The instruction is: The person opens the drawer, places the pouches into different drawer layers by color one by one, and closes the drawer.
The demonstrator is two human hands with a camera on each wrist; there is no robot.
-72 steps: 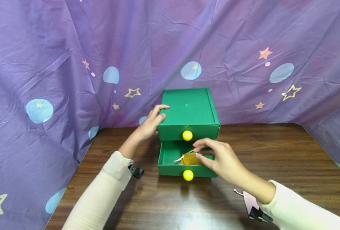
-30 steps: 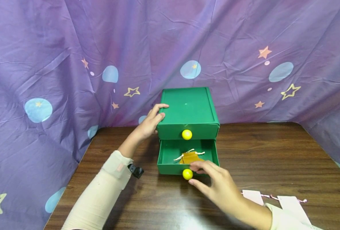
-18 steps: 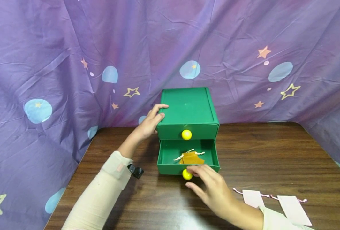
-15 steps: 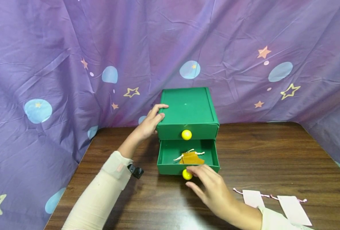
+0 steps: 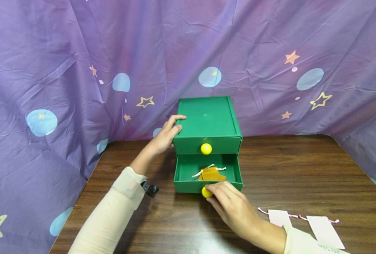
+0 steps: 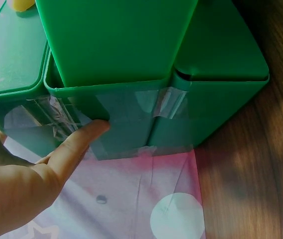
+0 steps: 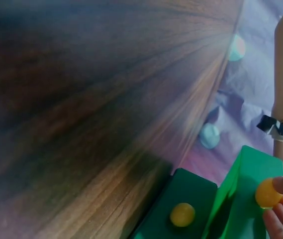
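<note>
A green drawer cabinet [image 5: 207, 118] stands on the table, with a drawer [image 5: 183, 186] below the top one pulled out. My left hand [image 5: 165, 137] rests on the cabinet's upper left edge; in the left wrist view, an extended finger [image 6: 81, 142] presses its taped side wall. My right hand [image 5: 235, 210] pinches the pulled-out drawer's round yellow knob [image 5: 206, 192] between thumb and fingers, seen also in the right wrist view. Inside the drawer lie mustard-yellow drawstring pouches [image 5: 210, 174] with white cords, overlapping each other.
Two pale pink drawstring pouches, one [image 5: 279, 218] partly behind my right forearm and one [image 5: 326, 231] beyond it, lie on the wooden table [image 5: 302, 169]. In the right wrist view, another knob [image 7: 182, 214] sits on the lowest drawer. A purple curtain [image 5: 254, 42] hangs behind.
My right hand has left the yellow pouches, come down to the knob, and its thumb and fingers have closed on it. The left hand and the drawer have stayed in place.
</note>
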